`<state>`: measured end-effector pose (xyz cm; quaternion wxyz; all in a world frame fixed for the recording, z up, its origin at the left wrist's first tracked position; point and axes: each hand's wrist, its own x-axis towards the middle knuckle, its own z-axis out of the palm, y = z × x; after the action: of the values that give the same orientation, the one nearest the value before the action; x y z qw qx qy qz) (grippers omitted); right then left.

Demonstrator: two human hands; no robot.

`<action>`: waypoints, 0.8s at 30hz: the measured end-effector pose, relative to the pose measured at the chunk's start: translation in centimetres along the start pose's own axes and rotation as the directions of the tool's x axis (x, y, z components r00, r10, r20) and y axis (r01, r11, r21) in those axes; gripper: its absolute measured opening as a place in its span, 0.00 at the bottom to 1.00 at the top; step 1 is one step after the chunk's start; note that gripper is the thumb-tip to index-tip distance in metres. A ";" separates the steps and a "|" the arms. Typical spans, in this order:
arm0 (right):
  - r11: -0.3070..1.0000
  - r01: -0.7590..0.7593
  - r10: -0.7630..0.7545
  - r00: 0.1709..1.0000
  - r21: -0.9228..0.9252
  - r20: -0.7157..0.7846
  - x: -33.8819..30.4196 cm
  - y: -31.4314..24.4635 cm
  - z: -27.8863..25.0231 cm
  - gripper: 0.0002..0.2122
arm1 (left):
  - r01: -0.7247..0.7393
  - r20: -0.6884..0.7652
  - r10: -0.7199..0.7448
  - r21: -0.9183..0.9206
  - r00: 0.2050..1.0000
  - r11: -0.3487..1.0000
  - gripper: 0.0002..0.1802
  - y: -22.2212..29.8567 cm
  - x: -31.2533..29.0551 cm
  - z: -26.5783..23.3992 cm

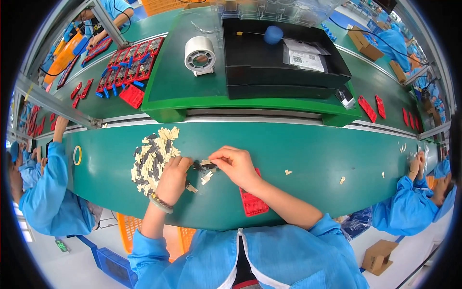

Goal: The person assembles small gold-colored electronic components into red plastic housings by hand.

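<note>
A heap of small flat cream and dark grey pieces lies on the green table. Beside its right edge, my left hand is closed, its fingertips pinched at a small dark piece. My right hand comes in from the right, thumb and forefinger pressed together at the end of a small cream-and-dark piece. Just below the fingertips lie a loose cream piece and another cream piece. Partly under my right forearm is a red tray with moulded pockets.
Beyond the table, a green raised platform carries a white fan and a black open box. Red trays with blue parts stand far left. A cream ring lies left. Co-workers in blue sleeves sit on both sides.
</note>
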<state>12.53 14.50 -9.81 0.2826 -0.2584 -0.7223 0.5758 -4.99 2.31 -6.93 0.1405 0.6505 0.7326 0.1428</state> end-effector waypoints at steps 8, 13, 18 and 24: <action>0.995 0.095 -0.095 0.992 -0.006 -0.084 -0.6 -1.3 -0.3 0.05 | 0.324 0.170 -0.283 -0.649 0.944 0.689 0.24 1.9 1.3 1.5; 0.999 0.035 -0.034 0.999 0.030 -0.034 -1.4 -1.7 -2.3 0.08 | -0.214 -0.396 0.239 0.107 0.886 0.971 0.19 2.8 1.2 0.2; 0.993 -0.010 0.019 0.997 -0.117 0.074 -1.5 -2.0 -2.3 0.10 | 0.164 0.015 -0.235 -0.758 0.972 0.632 0.08 3.4 0.8 1.0; 0.990 0.102 -0.104 0.995 -0.097 -0.011 -1.0 -2.0 -0.7 0.11 | 0.122 -0.092 -0.373 -0.851 0.923 0.512 0.05 3.1 0.5 1.6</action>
<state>13.66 13.86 -7.82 0.3049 -0.2387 -0.7595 0.5227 -1.59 3.24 -7.21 0.3515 0.3681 0.6742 0.5352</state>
